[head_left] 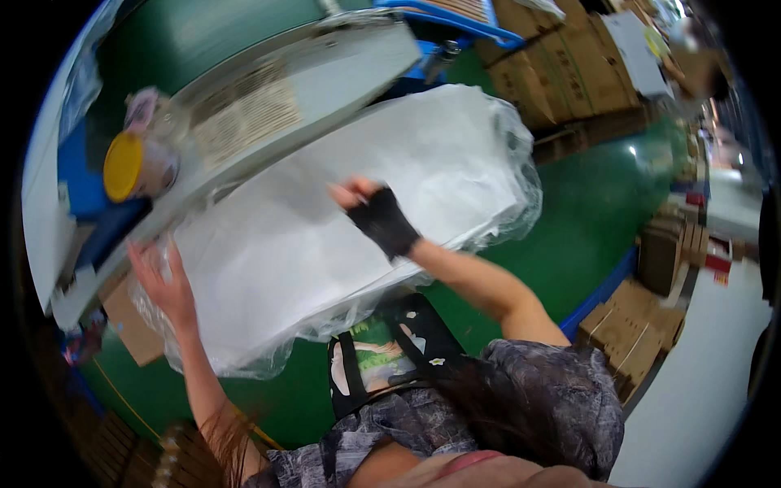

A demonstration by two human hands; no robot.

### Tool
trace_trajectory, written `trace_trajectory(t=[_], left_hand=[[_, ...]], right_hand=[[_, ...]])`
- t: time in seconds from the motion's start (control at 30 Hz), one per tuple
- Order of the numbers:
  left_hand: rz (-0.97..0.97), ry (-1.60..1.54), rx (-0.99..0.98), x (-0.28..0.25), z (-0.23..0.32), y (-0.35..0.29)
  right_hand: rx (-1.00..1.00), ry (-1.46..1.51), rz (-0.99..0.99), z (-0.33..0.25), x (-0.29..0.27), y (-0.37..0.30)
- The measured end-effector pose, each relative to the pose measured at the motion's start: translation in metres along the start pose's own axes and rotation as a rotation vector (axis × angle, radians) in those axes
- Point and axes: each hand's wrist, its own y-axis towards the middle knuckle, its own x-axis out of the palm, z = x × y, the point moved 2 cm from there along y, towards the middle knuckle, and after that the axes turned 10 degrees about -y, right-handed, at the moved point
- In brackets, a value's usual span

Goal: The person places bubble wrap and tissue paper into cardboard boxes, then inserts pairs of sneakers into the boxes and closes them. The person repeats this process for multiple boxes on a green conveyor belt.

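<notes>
White sheets (277, 244) edged with clear plastic (527, 187) lay alongside the grey bench (350, 77), their long axis slanting from lower left to upper right. The left hand (167, 285) was released, fingers spread, at their left end; the right hand (374, 211), black-gloved, was over their middle, too blurred to tell its grip.

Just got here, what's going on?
A person is working over a large white sheet with clear plastic showing around its edges. The bare left hand is at its left end, fingers spread; the right hand, in a black fingerless glove, is over its middle. Blur hides whether either touches it. A yellow-lidded jar is farther left.
</notes>
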Motion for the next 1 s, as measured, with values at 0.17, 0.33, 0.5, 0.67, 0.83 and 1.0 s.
trace_trajectory(t=[0.17,0.33,0.5,0.67,0.83,1.0], left_hand=[[-0.379,-0.119,-0.566,0.019,0.064,-0.181],[-0.711,-0.526,-0.773,0.15,0.168,-0.3],[-1.224,-0.546,-0.671,0.287,0.303,-0.373],[-1.384,-0.906,-0.998,0.379,0.41,-0.405],[-1.26,-0.938,-1.062,0.436,0.457,-0.386],[-1.186,-0.795,-0.715,0.508,0.456,-0.359]], right_hand=[[0.71,0.537,0.136,0.166,-0.092,-0.242],[0.783,1.18,0.282,0.211,-0.17,-0.369],[0.63,0.847,0.394,0.196,-0.277,-0.34],[0.509,0.931,0.351,0.168,-0.387,-0.302],[0.462,0.896,0.369,0.185,-0.449,-0.256],[0.245,0.468,0.17,0.259,-0.497,-0.214]])
